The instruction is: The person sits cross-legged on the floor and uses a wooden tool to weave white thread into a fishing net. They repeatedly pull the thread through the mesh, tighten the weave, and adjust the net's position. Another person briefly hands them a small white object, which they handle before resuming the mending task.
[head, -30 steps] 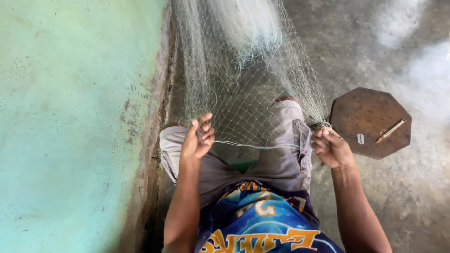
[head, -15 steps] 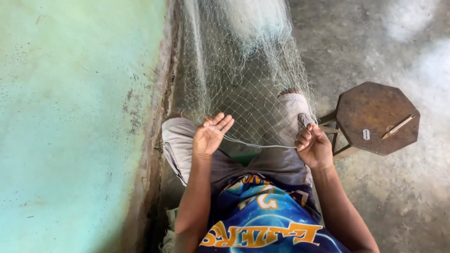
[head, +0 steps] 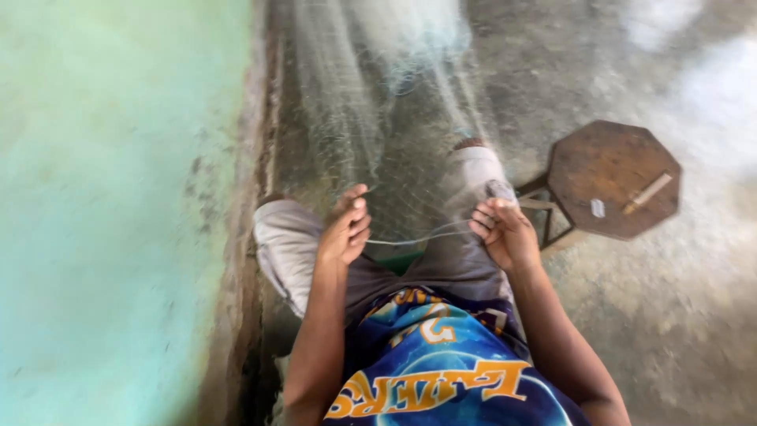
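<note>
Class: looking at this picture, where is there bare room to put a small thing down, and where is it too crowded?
Free: the stool top left of its stick, and the concrete floor below the stool, right of the right hand. Crowded: the lap, where the net drapes over both knees between the left hand and right hand, up against the green wall.

My lap (head: 441, 268), in grey shorts, carries the near edge of the fine pale net (head: 371, 150); the rest trails forward onto the grey concrete floor (head: 678, 315). To my right an octagonal wooden stool (head: 611, 177) stands on that floor, bearing a slim wooden stick (head: 648, 192) (and a small pale item, unclear) (head: 598, 208).
</note>
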